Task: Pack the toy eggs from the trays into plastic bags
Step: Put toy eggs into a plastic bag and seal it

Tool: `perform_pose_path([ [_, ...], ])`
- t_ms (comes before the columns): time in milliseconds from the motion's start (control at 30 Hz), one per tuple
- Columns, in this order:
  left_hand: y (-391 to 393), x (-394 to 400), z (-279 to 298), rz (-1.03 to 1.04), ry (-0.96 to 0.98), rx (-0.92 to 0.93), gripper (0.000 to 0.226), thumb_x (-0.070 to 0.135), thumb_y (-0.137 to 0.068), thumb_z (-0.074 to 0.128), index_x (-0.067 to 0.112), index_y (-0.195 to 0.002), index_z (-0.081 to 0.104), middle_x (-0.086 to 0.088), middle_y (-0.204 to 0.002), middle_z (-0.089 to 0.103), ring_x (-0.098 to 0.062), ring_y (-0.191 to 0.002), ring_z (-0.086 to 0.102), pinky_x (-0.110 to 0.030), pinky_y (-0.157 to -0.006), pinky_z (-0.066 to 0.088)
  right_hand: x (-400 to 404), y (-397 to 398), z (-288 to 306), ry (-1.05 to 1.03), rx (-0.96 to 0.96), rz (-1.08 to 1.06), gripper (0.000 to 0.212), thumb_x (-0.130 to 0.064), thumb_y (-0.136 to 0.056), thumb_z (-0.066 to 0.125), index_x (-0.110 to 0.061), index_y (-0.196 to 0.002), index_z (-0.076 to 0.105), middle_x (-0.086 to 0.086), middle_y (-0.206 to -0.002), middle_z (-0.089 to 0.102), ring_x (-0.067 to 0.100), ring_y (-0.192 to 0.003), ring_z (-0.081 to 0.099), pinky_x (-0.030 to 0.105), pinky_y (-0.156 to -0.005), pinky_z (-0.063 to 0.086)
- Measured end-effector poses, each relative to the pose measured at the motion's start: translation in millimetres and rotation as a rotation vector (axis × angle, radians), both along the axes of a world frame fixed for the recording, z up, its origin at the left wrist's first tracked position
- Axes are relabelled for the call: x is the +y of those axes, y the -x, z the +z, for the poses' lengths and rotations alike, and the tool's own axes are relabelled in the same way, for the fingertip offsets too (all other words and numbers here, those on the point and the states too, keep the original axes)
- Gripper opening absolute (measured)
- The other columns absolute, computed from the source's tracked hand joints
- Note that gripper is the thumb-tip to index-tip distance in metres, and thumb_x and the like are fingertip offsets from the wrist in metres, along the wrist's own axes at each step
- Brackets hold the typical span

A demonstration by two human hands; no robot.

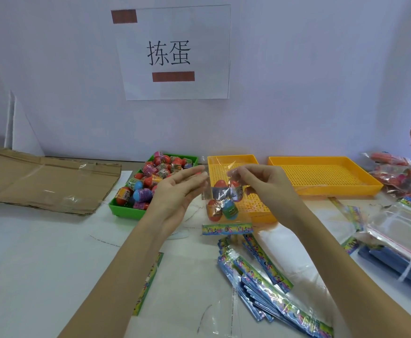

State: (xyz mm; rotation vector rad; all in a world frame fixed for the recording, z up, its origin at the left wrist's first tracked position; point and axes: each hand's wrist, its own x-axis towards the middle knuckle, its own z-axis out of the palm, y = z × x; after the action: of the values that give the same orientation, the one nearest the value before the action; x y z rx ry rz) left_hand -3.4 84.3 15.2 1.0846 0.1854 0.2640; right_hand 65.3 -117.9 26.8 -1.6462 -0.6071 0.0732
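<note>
Right hand pinches the plastic bag mouth, four toy eggs hanging inside over the yellow tray. Left hand flat, fingers straight, empty. I'd support underneath before sealing.

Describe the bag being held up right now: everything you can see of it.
The clear plastic bag hangs upright in the air over the near yellow tray, its colourful printed header strip at the bottom. It is thin, glossy and crinkled. Inside lie about four toy eggs, red-orange ones and one blue-green. The right hand pinches its top edge; the left hand, fingers straight, is at its left edge. Whether it is sealed cannot be told.
</note>
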Motion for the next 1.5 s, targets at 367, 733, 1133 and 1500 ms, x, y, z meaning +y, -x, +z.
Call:
perform_pose_path([
  [367, -1, 4, -10, 0.088, -0.313, -0.014, 0.015, 0.008, -0.089, 0.078, 0.006, -0.104, 0.080, -0.012, -0.102, 0.080, -0.016, -0.091, 0.074, -0.023, -0.080, 0.058, 1, -1, -1, -0.013, -0.061, -0.091, 0.017, -0.016, -0.100, 0.065, -0.013, -0.097, 0.081, 0.007, -0.079, 0.075, 0.011, -0.075, 0.069, 0.021, -0.068, 0.059],
  [733, 1, 1, -7, 0.117, -0.210, -0.011, 0.007, 0.003, -0.092, 0.074, 0.002, -0.098, 0.076, -0.019, -0.096, 0.075, -0.027, -0.088, 0.070, -0.028, -0.078, 0.061, -5, -5, -3, 0.056, 0.075, -0.017, 0.014, -0.025, -0.093, 0.076, -0.013, -0.098, 0.081, -0.003, -0.096, 0.080, 0.012, -0.090, 0.075, 0.021, -0.072, 0.060],
  [1133, 4, 19, -2, -0.013, -0.361, -0.055, 0.023, 0.006, -0.088, 0.078, 0.000, -0.111, 0.078, -0.019, -0.109, 0.078, -0.029, -0.101, 0.076, -0.026, -0.081, 0.061, -15, -10, -2, -0.124, 0.269, 0.096, 0.028, -0.032, -0.076, 0.081, -0.014, -0.097, 0.084, 0.012, -0.090, 0.078, 0.017, -0.083, 0.073, 0.023, -0.073, 0.060],
  [1500, 9, 25, 4, -0.060, -0.400, -0.147, 0.019, 0.016, -0.079, 0.082, 0.014, -0.098, 0.084, -0.012, -0.103, 0.080, -0.019, -0.092, 0.076, -0.021, -0.078, 0.059, -16, -9, -1, -0.169, 0.249, 0.155, 0.015, -0.020, -0.084, 0.077, -0.019, -0.098, 0.084, 0.013, -0.105, 0.079, 0.019, -0.093, 0.075, 0.022, -0.074, 0.059],
])
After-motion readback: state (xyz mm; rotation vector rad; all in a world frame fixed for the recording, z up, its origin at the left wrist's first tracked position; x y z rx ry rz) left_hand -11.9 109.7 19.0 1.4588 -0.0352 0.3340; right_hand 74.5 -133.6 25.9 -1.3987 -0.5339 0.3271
